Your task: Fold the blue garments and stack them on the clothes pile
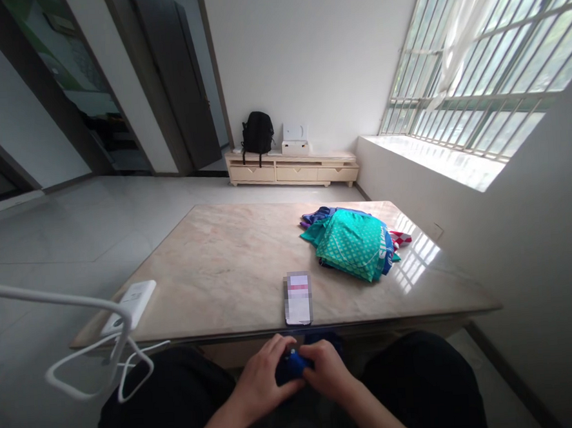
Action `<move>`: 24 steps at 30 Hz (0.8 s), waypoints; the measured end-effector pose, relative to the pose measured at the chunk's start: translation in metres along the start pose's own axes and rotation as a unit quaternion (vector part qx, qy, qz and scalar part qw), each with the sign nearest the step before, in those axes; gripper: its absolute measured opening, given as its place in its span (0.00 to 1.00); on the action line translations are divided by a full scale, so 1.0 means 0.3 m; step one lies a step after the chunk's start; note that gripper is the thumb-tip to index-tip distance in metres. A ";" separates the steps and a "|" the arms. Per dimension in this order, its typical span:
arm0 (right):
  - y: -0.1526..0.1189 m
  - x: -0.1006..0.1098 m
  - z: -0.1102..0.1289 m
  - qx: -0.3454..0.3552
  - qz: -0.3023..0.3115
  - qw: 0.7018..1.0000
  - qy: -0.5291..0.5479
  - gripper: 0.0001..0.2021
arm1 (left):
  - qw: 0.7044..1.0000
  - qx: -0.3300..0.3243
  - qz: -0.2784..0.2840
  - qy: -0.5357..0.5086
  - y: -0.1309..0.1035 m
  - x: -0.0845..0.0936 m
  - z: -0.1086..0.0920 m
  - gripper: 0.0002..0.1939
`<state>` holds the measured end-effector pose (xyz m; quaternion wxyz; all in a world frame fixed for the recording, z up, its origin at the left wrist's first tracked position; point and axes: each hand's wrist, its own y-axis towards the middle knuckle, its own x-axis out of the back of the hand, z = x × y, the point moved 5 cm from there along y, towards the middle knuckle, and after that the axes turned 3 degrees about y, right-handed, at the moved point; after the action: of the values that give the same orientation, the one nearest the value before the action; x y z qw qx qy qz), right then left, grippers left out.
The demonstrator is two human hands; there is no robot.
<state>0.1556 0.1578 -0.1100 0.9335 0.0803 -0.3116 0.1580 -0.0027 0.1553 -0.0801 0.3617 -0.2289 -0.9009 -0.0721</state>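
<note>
Holding one blue cloth (291,363), two hands, left hand (263,377), right hand (328,367).

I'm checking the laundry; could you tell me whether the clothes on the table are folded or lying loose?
Loose: the clothes lie in a rumpled heap on the table, green garment on top, edges sticking out unevenly.

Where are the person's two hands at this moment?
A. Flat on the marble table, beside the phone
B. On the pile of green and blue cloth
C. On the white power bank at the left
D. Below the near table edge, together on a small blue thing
D: the left hand and the right hand meet on a small blue thing over the lap, below the table edge; the phone lies untouched.
</note>
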 end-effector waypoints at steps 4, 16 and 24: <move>-0.004 -0.029 -0.004 0.017 -0.006 1.000 -0.022 0.07 | 0.999 -0.001 0.009 0.044 0.014 -0.041 -0.007 0.16; -0.047 0.263 -0.034 -0.061 -0.142 0.987 -0.035 0.19 | 0.994 0.074 -0.030 0.081 -0.010 0.149 0.114 0.24; -0.088 0.336 -0.036 -0.049 -0.096 0.994 0.020 0.20 | 0.992 0.042 -0.106 0.047 -0.061 0.220 0.143 0.25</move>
<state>0.2470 0.1604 -0.0589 0.9533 0.0609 -0.2910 0.0542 -0.0796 0.1754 -0.0656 0.4029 -0.1136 -0.9044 -0.0827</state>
